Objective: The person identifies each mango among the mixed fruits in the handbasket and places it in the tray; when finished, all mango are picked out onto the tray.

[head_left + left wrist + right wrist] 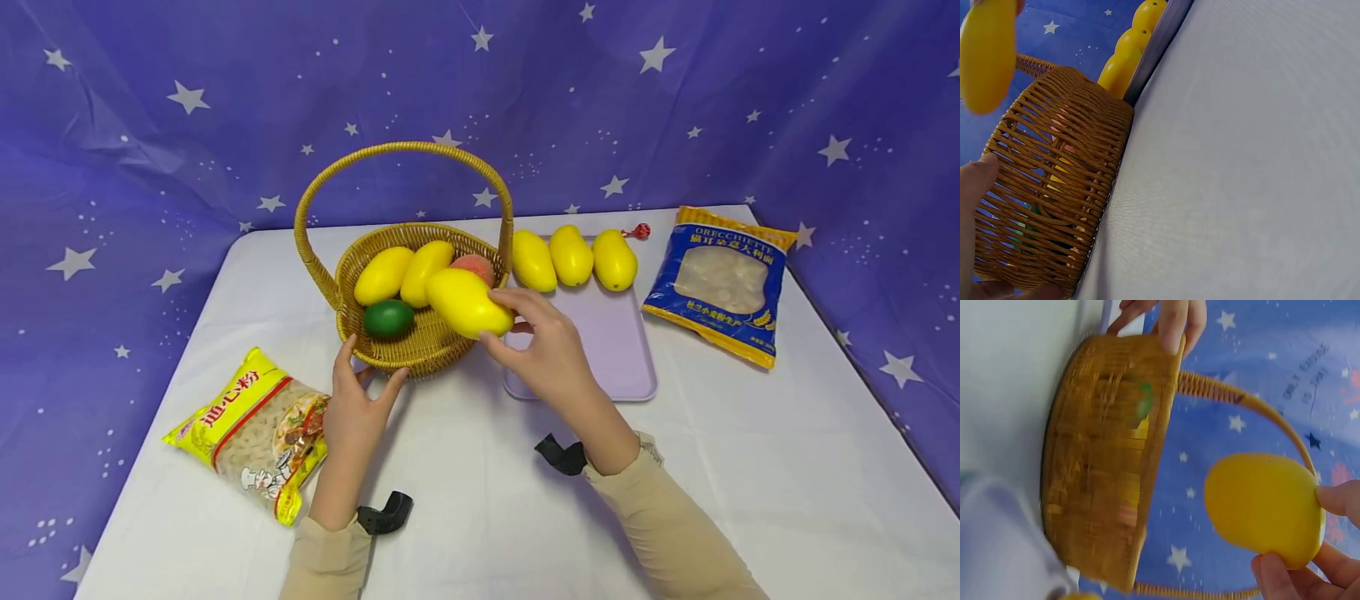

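My right hand (551, 350) pinches a yellow mango (467, 302) by its right end, thumb below and fingers above. In the right wrist view the mango (1263, 506) hangs clear of the wicker basket (1097, 456), near its arched handle. My left hand (360, 400) holds the front left of the basket (408, 358), thumb and fingers spread against its wall. Inside lie two more mangoes (384, 277), a dark green oval fruit (388, 319) and a peach-like pink fruit (474, 267), partly hidden by the held mango.
Three mangoes (572, 255) lie at the far end of a lilac tray (611, 358) right of the basket. Behind it is a red-wrapped lollipop (639, 232). A blue orecchiette bag (720, 283) lies far right, a yellow pasta bag (255, 437) near left.
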`<state>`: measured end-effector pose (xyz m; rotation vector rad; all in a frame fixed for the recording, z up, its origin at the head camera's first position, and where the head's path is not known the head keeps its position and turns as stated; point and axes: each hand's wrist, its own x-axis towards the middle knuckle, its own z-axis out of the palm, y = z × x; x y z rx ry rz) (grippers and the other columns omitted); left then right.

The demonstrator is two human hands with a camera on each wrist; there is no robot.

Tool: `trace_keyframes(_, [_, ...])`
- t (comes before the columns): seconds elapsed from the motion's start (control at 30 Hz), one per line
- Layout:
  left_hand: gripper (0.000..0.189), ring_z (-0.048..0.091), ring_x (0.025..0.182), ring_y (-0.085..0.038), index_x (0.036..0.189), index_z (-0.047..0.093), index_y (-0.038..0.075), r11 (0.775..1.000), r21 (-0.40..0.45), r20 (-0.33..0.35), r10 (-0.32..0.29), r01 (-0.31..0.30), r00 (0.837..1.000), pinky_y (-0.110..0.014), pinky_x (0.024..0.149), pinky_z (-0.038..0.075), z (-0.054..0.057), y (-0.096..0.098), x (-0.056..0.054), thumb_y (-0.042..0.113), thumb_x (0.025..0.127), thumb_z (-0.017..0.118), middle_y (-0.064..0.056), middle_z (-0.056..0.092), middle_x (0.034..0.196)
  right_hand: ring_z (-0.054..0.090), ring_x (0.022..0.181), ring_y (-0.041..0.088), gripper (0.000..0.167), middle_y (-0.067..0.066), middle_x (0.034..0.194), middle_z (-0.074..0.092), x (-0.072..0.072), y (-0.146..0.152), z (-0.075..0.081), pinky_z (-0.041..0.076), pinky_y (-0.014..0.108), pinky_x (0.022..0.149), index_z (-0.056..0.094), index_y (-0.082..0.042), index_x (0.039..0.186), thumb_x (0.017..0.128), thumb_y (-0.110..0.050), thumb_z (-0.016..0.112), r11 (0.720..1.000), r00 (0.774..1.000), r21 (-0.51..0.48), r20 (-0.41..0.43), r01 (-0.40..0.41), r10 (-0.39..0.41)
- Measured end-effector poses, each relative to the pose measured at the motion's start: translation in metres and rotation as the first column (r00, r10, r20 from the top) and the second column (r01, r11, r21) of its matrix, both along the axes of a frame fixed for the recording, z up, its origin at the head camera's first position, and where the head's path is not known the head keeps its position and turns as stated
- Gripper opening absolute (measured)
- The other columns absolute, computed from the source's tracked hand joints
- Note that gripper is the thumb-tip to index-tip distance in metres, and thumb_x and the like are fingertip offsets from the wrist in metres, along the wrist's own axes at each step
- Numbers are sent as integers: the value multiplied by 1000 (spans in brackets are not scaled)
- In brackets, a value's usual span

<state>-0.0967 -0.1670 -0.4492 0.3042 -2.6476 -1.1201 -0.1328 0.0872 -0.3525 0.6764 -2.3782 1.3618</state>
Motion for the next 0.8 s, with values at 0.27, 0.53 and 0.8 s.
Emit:
trace_keyframes(0.27, [90,60,112,-28,153,17,25,1000,10,7,-3,3,1000,-50,70,46,0,0,0,61,85,63,-10,40,146,60,101,18,48,9,121,62,4,47,1,53,27,79,64,-1,121,75,0,81,990,990,-39,-32,133,-134])
trace_keyframes(0.53, [89,60,112,-27,153,17,26,1000,16,-2,4,-4,1000,-51,74,45,0,0,0,59,85,64,-9,38,148,60,101,21,49,10,120,61,7,74,-19,54,36,78,64,0,121,75,1,80,973,972,-11,47,230,-230])
trace_keyframes(0.8, [90,59,114,-26,153,17,26,1000,26,8,-3,3,1000,-53,80,43,1,0,-1,59,84,65,-6,35,151,60,98,27,48,15,118,61,-3,75,-62,54,40,78,62,1,122,77,0,79,971,966,70,107,229,-235])
